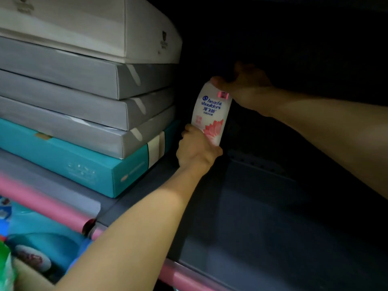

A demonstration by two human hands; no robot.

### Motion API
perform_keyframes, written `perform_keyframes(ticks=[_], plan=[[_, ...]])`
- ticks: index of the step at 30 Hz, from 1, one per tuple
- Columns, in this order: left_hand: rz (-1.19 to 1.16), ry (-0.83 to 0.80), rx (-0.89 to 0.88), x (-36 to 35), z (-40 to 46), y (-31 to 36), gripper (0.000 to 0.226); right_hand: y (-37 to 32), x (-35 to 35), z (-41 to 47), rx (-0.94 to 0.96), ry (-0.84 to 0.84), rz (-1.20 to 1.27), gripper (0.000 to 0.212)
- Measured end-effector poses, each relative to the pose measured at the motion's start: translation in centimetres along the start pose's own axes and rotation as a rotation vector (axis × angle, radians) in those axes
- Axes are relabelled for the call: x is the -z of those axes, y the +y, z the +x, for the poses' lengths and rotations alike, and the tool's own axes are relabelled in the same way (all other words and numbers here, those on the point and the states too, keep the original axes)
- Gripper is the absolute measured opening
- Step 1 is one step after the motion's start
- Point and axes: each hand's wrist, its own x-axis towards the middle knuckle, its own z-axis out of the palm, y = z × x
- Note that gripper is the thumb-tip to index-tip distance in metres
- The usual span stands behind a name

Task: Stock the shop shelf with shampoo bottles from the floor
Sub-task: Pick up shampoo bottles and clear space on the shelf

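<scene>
Shampoo bottle (212,114) held upright above the shelf (262,217).
Left hand (196,151) grips its base, right hand (245,87) its top, right of stacked boxes (84,97).

Dim, grainy view with light from the near left falling on the stacked boxes (84,91) and white bottle (212,114), the shelf's (273,217) back lost in black shadow, lower-left corner blurred.

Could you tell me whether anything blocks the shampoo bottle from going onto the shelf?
Nothing visible does. Both hands hold the shampoo bottle above bare shelf; the stacked boxes sit just to its left. The dark back is hard to see.
</scene>
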Motion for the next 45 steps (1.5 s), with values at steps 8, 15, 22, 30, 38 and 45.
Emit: perform_keyframes(ticks=[8, 15, 22, 30, 38, 45], plan=[[0.007, 0.036, -0.005, -0.9, 0.8, 0.3, 0.081, 1.8, -0.3, 0.1, 0.075, 0.126, -0.008, 0.034], [0.028, 0.072, 0.009, -1.4, 0.7, 0.5, 0.082, 2.2, -0.8, -0.2, 0.143, 0.175, -0.008, 0.023], [0.001, -0.119, 0.034, -0.1, -0.1, -0.1, 0.093, 2.7, -1.2, -3.9, 0.016, 0.088, 0.008, 0.063], [-0.264, -0.171, -0.076, 5.4, -5.6, 0.6, 0.046, 2.5, 2.6, -11.6, -0.3, 0.016, 0.403, 0.05], [-0.35, -0.421, -0.214, 8.8, -15.8, 5.4, 0.026, 5.8, 9.1, -23.0, -0.426, 0.099, 0.335, 0.038], [-0.296, -0.56, -0.297, 7.5, -25.3, 8.3, 0.016, 9.5, 13.6, -34.1, -0.477, -0.124, -0.34, 0.062]])
